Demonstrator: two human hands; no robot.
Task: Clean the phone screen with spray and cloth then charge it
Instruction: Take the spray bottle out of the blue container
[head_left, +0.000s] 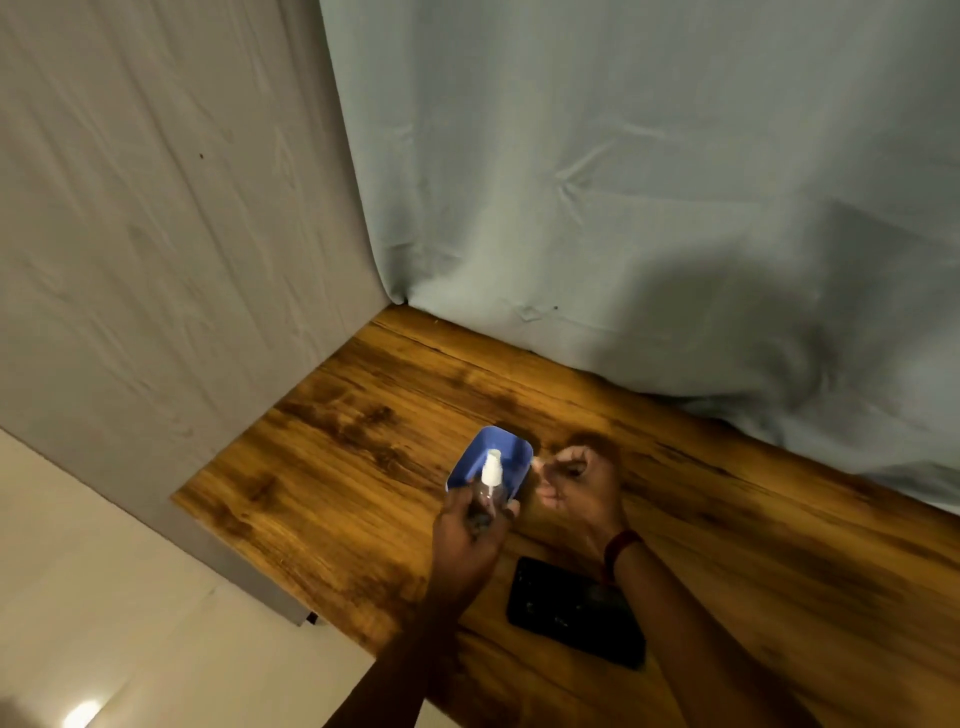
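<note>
My left grip (470, 525) wraps the clear spray bottle (488, 491) upright, its white nozzle over a blue tray (511, 452). The dark phone (574, 610) lies flat on the wood-grain tabletop (337, 467) near my wrists. My right grip (584, 480) is curled, pinching something small (too blurred to name). Grey-blue cloth (623, 182) drapes behind.

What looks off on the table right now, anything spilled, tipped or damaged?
No spill shows. The phone lies flat but askew to the table edge, its dark screen speckled with light specks, dust or smudges. The blue tray looks tilted behind the spray bottle in the left hand.
</note>
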